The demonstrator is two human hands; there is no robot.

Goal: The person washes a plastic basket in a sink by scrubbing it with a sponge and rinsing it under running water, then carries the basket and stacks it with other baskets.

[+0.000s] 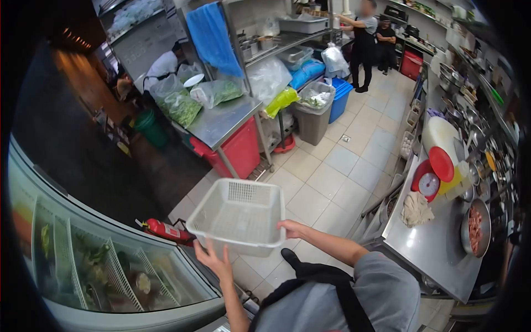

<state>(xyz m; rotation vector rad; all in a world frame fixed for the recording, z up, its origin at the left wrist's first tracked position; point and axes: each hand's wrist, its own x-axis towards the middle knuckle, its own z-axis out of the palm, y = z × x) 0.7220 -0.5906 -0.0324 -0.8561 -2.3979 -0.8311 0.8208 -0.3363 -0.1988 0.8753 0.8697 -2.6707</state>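
Observation:
A white plastic basket with slotted walls is in front of me, held above the tiled floor. Nothing shows inside it. My right hand grips its right side near the rim. At its near left corner is my left hand, fingers spread and stretched out. Whether those fingertips press on the basket wall I cannot tell. Just left of that hand a red fire extinguisher stands beside the glass-topped fridge.
Bags of greens lie on a steel table ahead, over a red bin. A grey trash bin stands beyond. On the right, a steel counter carries a red scale, a cloth and a pan of meat. Two people are at the back.

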